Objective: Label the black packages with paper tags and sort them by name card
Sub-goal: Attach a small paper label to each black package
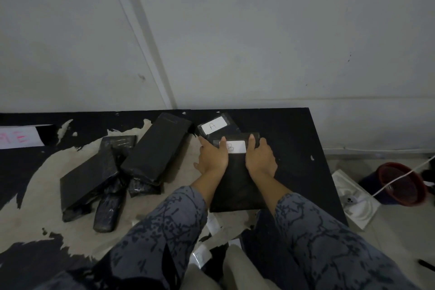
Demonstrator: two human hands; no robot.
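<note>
Two tagged packages lie at the table's point(294, 129) far right: one marked A point(217, 125), one marked B point(237, 181) overlapping it. Left hand point(213, 156) and right hand point(260, 158) press flat, fingers spread, on B's tag point(236, 147). Four untagged packages point(155, 148) lie left.

Both forearms reach forward toward twelve o'clock, sleeves of grey patterned cloth pushed back from bare wrists. The left hand point(213, 155) lies palm down, fingers stretched ahead, thumb angled toward one o'clock. The right hand point(260, 156) mirrors it just beside, palm down, thumb up at eleven o'clock, fingers curled over at its right side.
</note>
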